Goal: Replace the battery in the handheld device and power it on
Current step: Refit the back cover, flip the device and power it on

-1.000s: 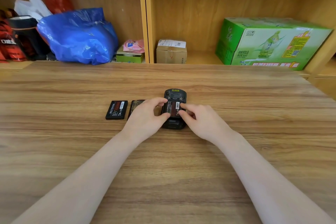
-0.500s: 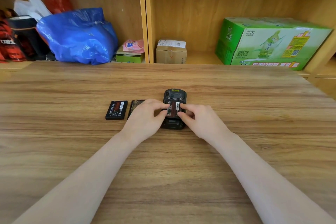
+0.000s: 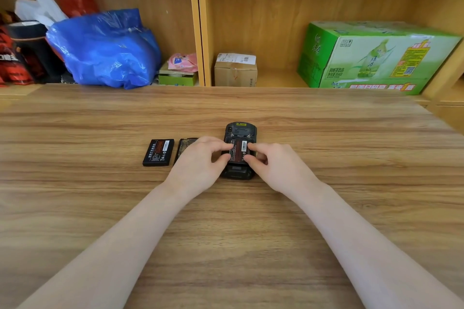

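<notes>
Wood-grain table [image 3: 251, 246], matte black handheld device [image 3: 240, 130] lying back-up at frame centre. Left hand [image 3: 198, 165] and right hand [image 3: 278, 165] pinching the slab-shaped battery [image 3: 238, 152] in its open bay, fingers curled. Left of centre, spare rectangular battery [image 3: 158, 152] and worn back cover [image 3: 184, 149], partly hidden.

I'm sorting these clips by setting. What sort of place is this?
Probably an office or storeroom work desk: a wooden table set against open shelving that holds a green carton of bottled tea, a small shipping parcel and a stuffed blue plastic bag.
</notes>
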Tool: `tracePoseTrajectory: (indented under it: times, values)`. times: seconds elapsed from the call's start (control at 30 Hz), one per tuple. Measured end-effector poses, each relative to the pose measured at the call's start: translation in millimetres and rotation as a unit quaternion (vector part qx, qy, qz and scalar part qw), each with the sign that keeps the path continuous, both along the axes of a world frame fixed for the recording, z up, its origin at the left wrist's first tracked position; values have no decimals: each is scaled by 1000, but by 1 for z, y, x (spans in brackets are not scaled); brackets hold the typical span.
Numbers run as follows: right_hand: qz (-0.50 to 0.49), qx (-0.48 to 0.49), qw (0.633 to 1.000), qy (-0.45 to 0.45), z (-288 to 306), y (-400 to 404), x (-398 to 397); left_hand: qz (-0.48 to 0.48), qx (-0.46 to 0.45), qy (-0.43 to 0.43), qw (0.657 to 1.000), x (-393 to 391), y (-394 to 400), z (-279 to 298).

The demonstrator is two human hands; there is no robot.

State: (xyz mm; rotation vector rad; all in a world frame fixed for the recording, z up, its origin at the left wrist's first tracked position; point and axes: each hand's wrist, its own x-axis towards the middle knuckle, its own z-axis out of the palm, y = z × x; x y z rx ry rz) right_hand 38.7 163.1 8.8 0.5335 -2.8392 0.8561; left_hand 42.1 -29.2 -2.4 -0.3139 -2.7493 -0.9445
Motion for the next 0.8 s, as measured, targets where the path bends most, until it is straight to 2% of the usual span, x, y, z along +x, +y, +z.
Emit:
tracePoseTrajectory:
  times: [0.33, 0.43, 0.57, 0.8]
  values:
    - [-33, 56, 997, 34, 7, -5, 1, 1, -27, 40, 999, 2, -8, 4]
    - [-41, 72, 993, 79, 12, -11, -2, 24, -81, 62, 994, -1, -18, 5]
    - [11, 100, 986, 135, 17, -28, -10, 73, -150, 53, 985, -9, -39, 6]
    - [54, 189, 976, 99, 13, -78, -32, 143, -158, 16, 977, -18, -66, 3]
